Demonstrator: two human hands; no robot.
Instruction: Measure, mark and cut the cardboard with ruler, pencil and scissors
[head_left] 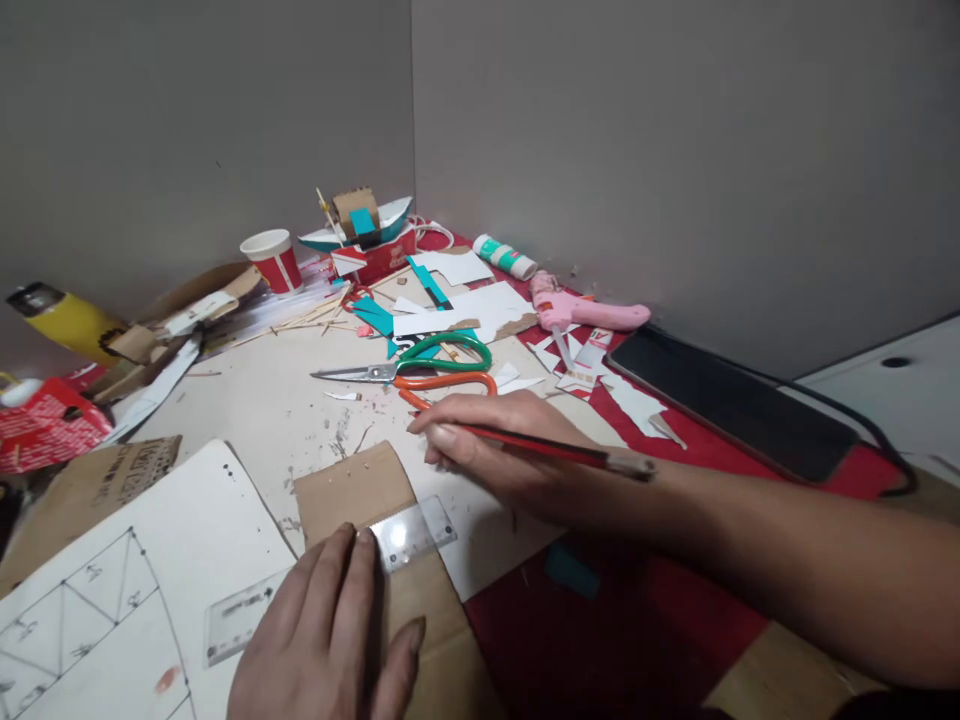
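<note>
Scissors (420,368) with green and orange handles lie mid-table (262,410), a pink glue gun (581,312) and glue stick (506,257) behind them — a dark phone (731,400) right, a red-and-white paper cup (271,259) and cardboard boat model (361,225) in the corner.

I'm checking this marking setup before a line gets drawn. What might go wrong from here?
The left hand presses only the middle of the clear ruler, so it may pivot under the pencil. The cardboard piece lies loose and may shift. The open scissors lie close beyond the right hand.
</note>
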